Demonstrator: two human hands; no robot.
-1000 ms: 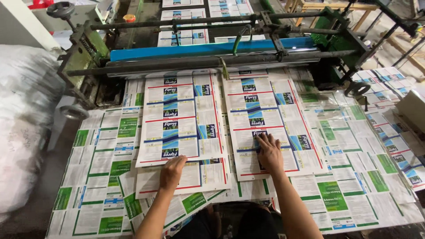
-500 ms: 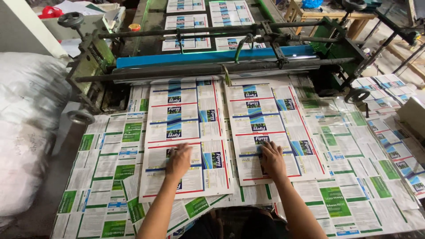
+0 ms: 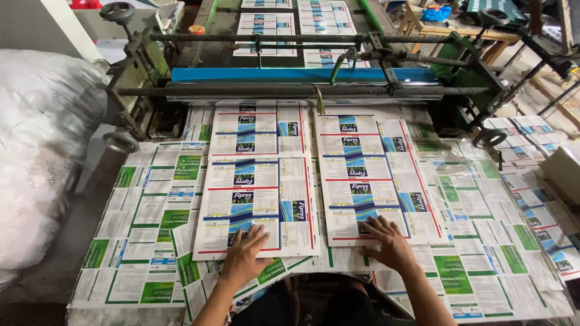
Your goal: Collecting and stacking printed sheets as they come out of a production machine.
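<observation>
Pressing flat: left hand [image 3: 244, 256] grip wide on left printed sheet [image 3: 257, 181], right hand [image 3: 386, 241] likewise on right sheet [image 3: 368, 175]; blue roller [image 3: 302, 74] behind.

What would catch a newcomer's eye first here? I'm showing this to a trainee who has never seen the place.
Two blue-and-red printed sheets lie side by side at the centre, the left sheet under the left hand and the right sheet under the right hand, both palms flat. Behind them a blue roller bar crosses the machine, and green-printed sheets cover the table around.
</observation>
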